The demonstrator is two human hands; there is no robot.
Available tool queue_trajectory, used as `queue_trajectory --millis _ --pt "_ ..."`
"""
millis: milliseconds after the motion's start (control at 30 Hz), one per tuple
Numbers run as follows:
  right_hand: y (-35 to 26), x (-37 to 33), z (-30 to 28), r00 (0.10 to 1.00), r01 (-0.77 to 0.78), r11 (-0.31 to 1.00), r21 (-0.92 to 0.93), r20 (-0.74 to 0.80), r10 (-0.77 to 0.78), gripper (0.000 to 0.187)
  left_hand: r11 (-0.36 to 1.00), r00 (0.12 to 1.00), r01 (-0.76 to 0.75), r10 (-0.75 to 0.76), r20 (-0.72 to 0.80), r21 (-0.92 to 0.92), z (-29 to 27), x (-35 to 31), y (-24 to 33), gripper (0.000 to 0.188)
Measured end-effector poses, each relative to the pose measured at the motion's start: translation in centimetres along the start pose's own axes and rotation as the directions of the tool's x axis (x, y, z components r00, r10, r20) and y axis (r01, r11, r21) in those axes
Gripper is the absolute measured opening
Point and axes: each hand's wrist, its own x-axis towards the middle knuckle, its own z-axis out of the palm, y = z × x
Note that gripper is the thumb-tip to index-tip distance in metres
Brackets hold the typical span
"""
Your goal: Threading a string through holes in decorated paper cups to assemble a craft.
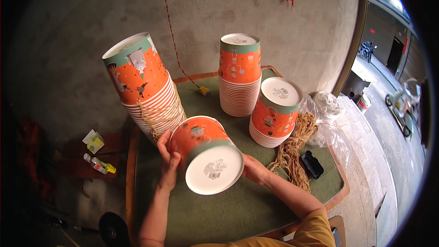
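Between my two hands is an orange paper bucket [197,133] with a green band, tilted so its white printed bottom faces me. My left hand [168,160] grips its left side, thumb toward me. At its right side, my right hand [254,169] holds on, with its fingertips hidden behind the bucket. Whether other buckets are nested inside cannot be seen. Just beyond my left hand leans a tall stack of upside-down buckets [136,73], wound with twine [160,112]. A second stack [239,71] stands at the back, and a shorter one [274,114] is to its right.
The green-topped table [206,219] has a wooden edge. At its right lie a bundle of loose twine [299,151], an open black case [312,164] and clear plastic bags [327,110]. A yellow plug [204,91] hangs on a cord. Bottles [98,164] rest on a red bench [68,148].
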Motion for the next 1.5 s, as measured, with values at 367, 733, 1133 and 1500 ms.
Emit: queue_trajectory --millis 367,733,1133,1500 --pt "-1.1 -0.4 0.0 0.992 -0.084 0.984 0.159 -0.076 0.097 0.059 0.505 0.753 -0.658 0.429 0.5 0.558 0.1 0.0 -0.1 0.139" --pt "-0.1 -0.2 -1.3 0.999 -0.046 0.989 0.142 0.014 0.045 0.06 0.372 0.634 -0.746 0.651 0.417 0.553 1.1 0.2 0.5 0.126" --pt "-0.7 0.3 -1.3 0.961 -0.002 0.976 0.217 0.271 -0.058 0.048 0.633 0.859 -0.51 0.332 0.391 0.583 -1.2 3.7 8.5 0.14" --pt "1.9 1.5 -1.7 0.963 -0.106 0.988 0.115 0.258 0.073 0.04 0.687 0.758 -0.646 0.522 0.391 0.334 2.4 14.7 19.5 0.14"
